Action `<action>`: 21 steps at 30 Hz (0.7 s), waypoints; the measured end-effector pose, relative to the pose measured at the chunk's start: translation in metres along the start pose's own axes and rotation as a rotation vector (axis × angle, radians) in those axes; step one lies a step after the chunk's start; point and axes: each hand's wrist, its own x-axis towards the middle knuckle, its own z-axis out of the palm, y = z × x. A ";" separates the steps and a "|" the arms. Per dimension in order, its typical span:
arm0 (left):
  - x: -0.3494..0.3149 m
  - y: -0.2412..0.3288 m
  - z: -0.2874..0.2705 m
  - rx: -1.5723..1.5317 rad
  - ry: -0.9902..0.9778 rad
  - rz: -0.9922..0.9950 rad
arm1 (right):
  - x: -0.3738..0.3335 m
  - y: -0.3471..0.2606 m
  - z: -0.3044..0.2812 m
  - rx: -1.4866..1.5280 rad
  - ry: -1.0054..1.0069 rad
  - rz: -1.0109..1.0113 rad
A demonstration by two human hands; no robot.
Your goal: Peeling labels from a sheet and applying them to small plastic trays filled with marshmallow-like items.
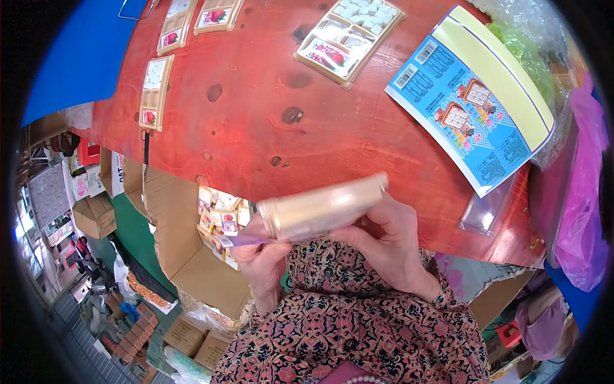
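Both wrists rise bent inward from the forearms. The left hand is closed in a pinch, thumb pointing across to the right; the right hand curls, its thumb reaching left and fingers bent. The hands face each other, apart.

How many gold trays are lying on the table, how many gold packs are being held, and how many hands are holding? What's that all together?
Trays on the table: 4
Gold pack being held: 1
Hands, left hand and right hand: 2
Total: 7
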 end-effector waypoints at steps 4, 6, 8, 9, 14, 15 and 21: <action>0.031 0.012 -0.009 0.267 -0.471 0.189 | 0.005 -0.001 -0.010 -0.256 -0.162 -0.365; 0.044 0.008 -0.006 0.175 -0.712 0.341 | 0.002 0.014 -0.015 -0.235 -0.180 -0.493; 0.046 0.001 -0.009 0.089 -0.727 0.343 | 0.000 0.016 -0.014 -0.264 -0.142 -0.570; 0.046 0.002 -0.010 0.073 -0.773 0.341 | 0.000 0.015 -0.012 -0.288 -0.104 -0.654; 0.065 0.003 -0.012 0.017 -1.037 0.386 | -0.009 0.014 -0.007 -0.233 -0.014 -0.569; 0.060 0.005 -0.009 -0.026 -0.954 0.301 | -0.009 0.013 -0.006 -0.224 -0.001 -0.536; 0.066 0.020 0.003 0.141 -0.956 0.175 | -0.012 0.019 -0.011 -0.363 -0.062 -0.634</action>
